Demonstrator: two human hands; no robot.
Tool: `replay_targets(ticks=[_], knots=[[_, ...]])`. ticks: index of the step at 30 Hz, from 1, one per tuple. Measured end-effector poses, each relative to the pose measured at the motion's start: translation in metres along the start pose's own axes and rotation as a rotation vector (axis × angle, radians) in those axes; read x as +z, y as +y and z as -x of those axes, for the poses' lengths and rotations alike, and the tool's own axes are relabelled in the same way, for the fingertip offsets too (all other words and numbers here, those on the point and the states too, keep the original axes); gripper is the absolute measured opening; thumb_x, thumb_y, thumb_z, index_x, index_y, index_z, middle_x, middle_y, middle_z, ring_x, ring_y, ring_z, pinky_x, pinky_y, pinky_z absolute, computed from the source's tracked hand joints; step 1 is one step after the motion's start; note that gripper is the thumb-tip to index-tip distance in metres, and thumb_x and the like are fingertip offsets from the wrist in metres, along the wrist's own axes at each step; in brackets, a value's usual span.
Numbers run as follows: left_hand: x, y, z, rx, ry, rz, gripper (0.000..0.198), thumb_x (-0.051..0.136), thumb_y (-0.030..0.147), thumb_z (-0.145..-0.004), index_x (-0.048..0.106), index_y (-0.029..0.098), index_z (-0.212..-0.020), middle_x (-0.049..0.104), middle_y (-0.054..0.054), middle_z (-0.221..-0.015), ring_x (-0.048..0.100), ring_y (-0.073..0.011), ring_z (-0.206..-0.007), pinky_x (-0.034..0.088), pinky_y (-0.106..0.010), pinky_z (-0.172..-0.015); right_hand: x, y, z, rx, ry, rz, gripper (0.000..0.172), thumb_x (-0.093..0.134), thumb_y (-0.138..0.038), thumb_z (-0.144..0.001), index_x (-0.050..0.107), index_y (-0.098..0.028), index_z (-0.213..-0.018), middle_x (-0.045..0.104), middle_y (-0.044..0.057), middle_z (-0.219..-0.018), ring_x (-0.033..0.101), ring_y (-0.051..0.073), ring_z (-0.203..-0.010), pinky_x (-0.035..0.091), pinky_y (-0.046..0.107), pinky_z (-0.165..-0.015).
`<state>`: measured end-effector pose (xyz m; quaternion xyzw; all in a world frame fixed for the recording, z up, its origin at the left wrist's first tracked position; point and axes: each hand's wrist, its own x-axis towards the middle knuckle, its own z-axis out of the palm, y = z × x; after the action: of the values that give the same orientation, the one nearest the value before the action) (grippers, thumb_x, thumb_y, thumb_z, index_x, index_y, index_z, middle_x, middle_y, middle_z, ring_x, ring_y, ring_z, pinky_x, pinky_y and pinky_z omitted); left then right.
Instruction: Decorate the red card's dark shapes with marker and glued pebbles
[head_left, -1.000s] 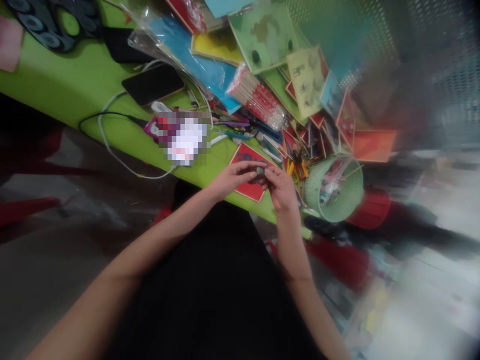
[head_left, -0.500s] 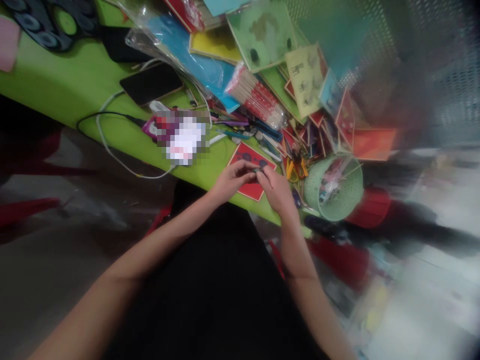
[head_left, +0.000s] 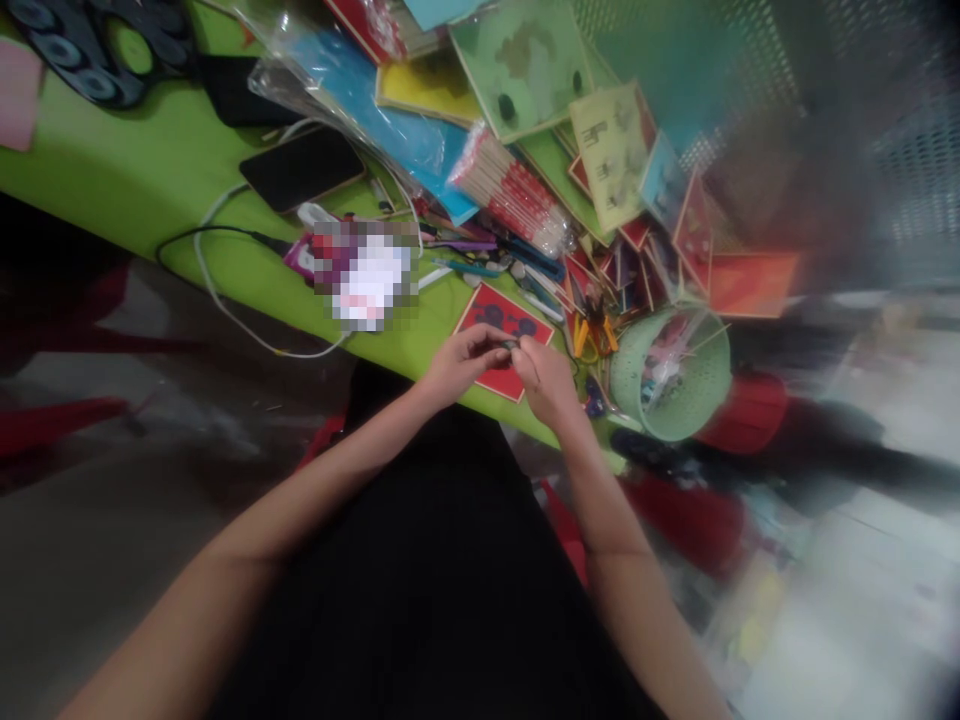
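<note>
My left hand [head_left: 466,358] and my right hand [head_left: 545,375] meet over a red card [head_left: 501,378] with dark shapes on it, which lies on the green table. Between their fingertips is a small dark greenish piece [head_left: 510,345], too small to name. Thumb and fingers of the left hand pinch it from one side; the right fingers are closed at its other end. Both hands partly cover the card. Just right of them lie orange-handled scissors [head_left: 592,335].
A green basket [head_left: 626,378] of scraps stands at the right table edge. Behind are bundled wooden sticks [head_left: 506,185], pens [head_left: 469,266] and stacked coloured cards [head_left: 611,160]. To the left lie a dark phone [head_left: 304,168], a lit blurred-out screen [head_left: 375,280] and a looping white cable [head_left: 206,285].
My right hand has shifted and turned slightly, its fingers now more curled against the small piece. The left hand stays nearly in place.
</note>
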<state>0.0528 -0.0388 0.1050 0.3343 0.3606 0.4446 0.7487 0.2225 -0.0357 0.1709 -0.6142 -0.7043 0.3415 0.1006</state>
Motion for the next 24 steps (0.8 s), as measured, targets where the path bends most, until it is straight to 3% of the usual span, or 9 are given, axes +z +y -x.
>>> replay_targets(ticks=[5, 11, 16, 24], knots=[[-0.001, -0.001, 0.0, 0.001, -0.014, -0.033, 0.032, 0.084, 0.043, -0.085, 0.073, 0.019, -0.102, 0.078, -0.005, -0.095, 0.075, -0.016, -0.088, 0.064, -0.032, -0.086, 0.0, 0.002, 0.001, -0.003, 0.025, -0.084, 0.033, 0.037, -0.046, -0.104, 0.04, -0.027, -0.077, 0.051, 0.001, -0.071, 0.044, 0.02, -0.068, 0.031, 0.034, -0.068], [-0.002, 0.0, 0.001, 0.026, -0.018, -0.048, 0.03, 0.082, 0.039, -0.088, 0.073, 0.017, -0.105, 0.077, -0.005, -0.096, 0.074, -0.0141, -0.087, 0.063, -0.03, -0.085, -0.01, -0.002, -0.001, -0.022, -0.076, -0.102, 0.036, 0.045, -0.052, -0.103, 0.041, -0.027, -0.077, 0.052, 0.0, -0.073, 0.046, 0.02, -0.071, 0.031, 0.034, -0.07], [-0.002, -0.002, 0.003, 0.05, -0.021, -0.041, 0.032, 0.081, 0.042, -0.088, 0.072, 0.017, -0.106, 0.076, -0.005, -0.095, 0.074, -0.0138, -0.087, 0.063, -0.03, -0.085, -0.011, -0.002, -0.001, -0.017, -0.076, -0.107, 0.034, 0.042, -0.049, -0.103, 0.041, -0.027, -0.077, 0.053, 0.001, -0.073, 0.047, 0.02, -0.071, 0.034, 0.034, -0.07], [-0.001, 0.008, 0.002, 0.055, -0.022, -0.022, 0.028, 0.08, 0.039, -0.089, 0.072, 0.019, -0.107, 0.078, -0.006, -0.098, 0.075, -0.0155, -0.088, 0.064, -0.032, -0.085, -0.01, -0.003, 0.002, 0.014, -0.04, -0.351, 0.045, 0.043, -0.061, -0.106, 0.051, -0.027, -0.077, 0.055, -0.001, -0.074, 0.048, 0.019, -0.071, 0.038, 0.033, -0.071]])
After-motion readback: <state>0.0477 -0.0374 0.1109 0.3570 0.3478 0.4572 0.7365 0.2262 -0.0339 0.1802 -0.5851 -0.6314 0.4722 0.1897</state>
